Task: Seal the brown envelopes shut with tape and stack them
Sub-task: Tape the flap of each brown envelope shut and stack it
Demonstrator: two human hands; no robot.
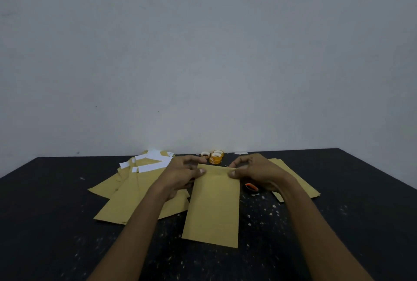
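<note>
A brown envelope point(213, 206) lies lengthwise on the black table point(56, 213) in front of me, its top edge at my fingers. My left hand point(182, 173) pinches the top left corner, thumb on the paper. My right hand point(252, 172) pinches the top right corner the same way. A fanned pile of unsealed brown envelopes point(135, 188) with white strips on their flaps lies to the left. More brown envelopes point(300, 181) lie flat on the right, partly hidden by my right arm. Three small tape rolls point(214, 157) stand behind the envelope.
A small black and orange object point(251, 188) lies just under my right wrist. White paper scraps point(268, 208) speckle the table at the right. A pale wall point(203, 55) rises directly behind the table's far edge.
</note>
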